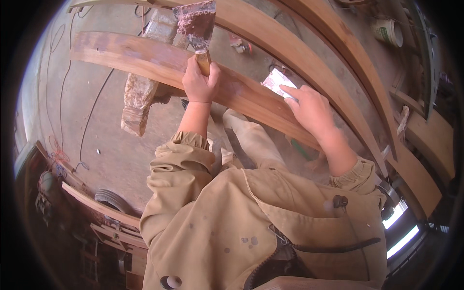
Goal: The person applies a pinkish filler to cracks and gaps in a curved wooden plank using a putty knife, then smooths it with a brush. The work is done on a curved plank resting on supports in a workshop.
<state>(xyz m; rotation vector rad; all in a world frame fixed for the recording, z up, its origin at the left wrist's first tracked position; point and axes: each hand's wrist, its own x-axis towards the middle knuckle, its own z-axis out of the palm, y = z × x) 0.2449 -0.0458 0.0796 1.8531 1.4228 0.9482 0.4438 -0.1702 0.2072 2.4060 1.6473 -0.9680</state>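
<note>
In front of me a curved wooden beam point(145, 62) runs from upper left to lower right, with pinkish smears of filler on its top face. My left hand point(199, 82) grips the wooden handle of a putty knife point(203, 60) above the beam. Its broad blade points away from me and carries a thick heap of pink filler point(194, 23). Farther right, my right hand point(309, 107) is closed on a small white scraper point(279, 83) with pink filler on its face. The index finger lies along the scraper, just over the beam; whether its edge touches the wood I cannot tell.
A plastic-wrapped block point(140, 104) lies under the beam at left. More curved beams point(285, 53) arch beyond and to the right. A white bucket point(388, 33) rests at the far right. Cables point(94, 101) cross the floor; a tire point(112, 199) lies lower left.
</note>
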